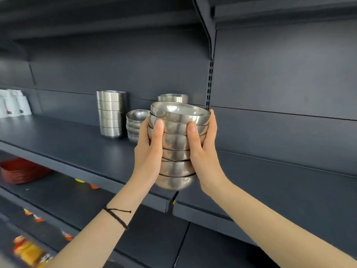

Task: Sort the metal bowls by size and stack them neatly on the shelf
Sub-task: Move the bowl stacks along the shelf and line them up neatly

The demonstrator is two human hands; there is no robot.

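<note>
Metal bowl stack point(176, 147): being held upright, in front of the dark shelf point(67, 140).
Hidden: rear bowl stack point(172, 98) is showing only its top behind the held one; small bowl stack point(135, 120) is being partly covered by the left hand point(148, 151).
Blurred: goods on the lower shelves are reading only as orange smears.
Left hand: gripping the stack's left side, thumb lying up the front.
Right hand point(204, 151): gripping the right side, thumb in front, fingers wrapping behind, mostly out of sight.
</note>
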